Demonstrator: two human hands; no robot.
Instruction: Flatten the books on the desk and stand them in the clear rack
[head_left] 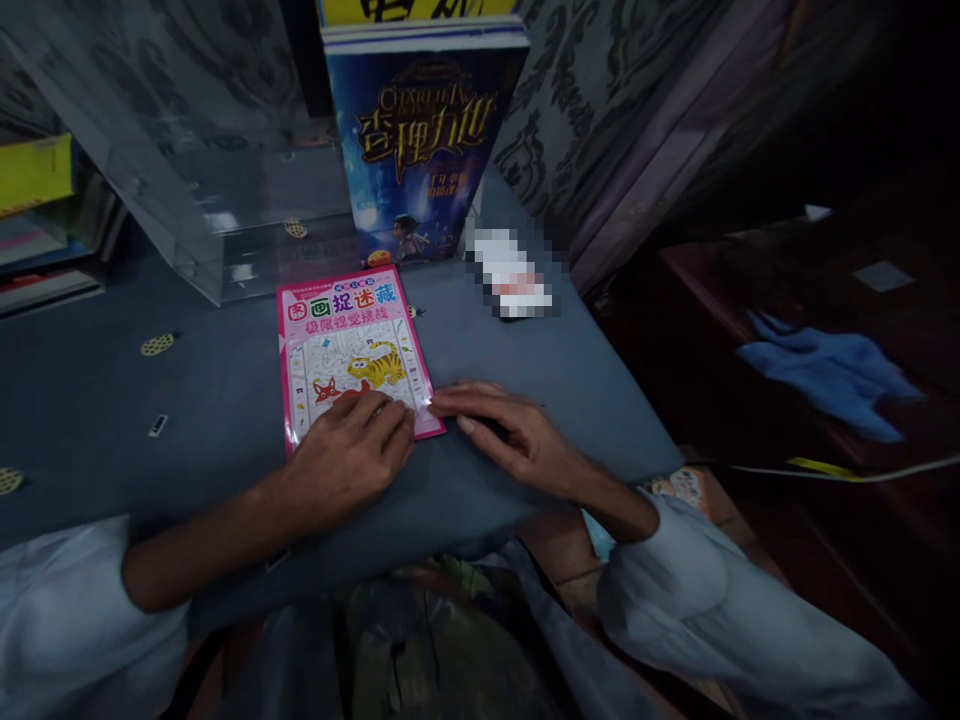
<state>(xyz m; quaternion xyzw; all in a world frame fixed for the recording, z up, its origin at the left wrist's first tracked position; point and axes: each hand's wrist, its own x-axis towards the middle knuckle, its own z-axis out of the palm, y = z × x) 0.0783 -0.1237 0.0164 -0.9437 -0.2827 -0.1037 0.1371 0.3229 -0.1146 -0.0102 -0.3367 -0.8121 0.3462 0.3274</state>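
Note:
A pink-bordered picture puzzle book point(352, 345) lies closed on the grey tabletop, its cover showing a yellow tiger and a red fox. My left hand point(356, 445) rests over the lower part of its cover, palm down with the fingers loosely bent, hiding the bottom-left corner. From the right comes my right hand point(510, 425), fingers stretched toward the book's lower right edge and the thumb apart below them. Its fingertips are at that edge; whether they press on it I cannot tell. Neither hand is wrapped around anything.
Behind the book stands an upright stack of books with a dark blue cover point(424, 140) in front. A clear plastic stand point(165, 200) is beside it, with more books point(52, 220) at far left. A pixelated white item point(514, 275) lies right. Blue cloth point(832, 370) lies beyond the table edge.

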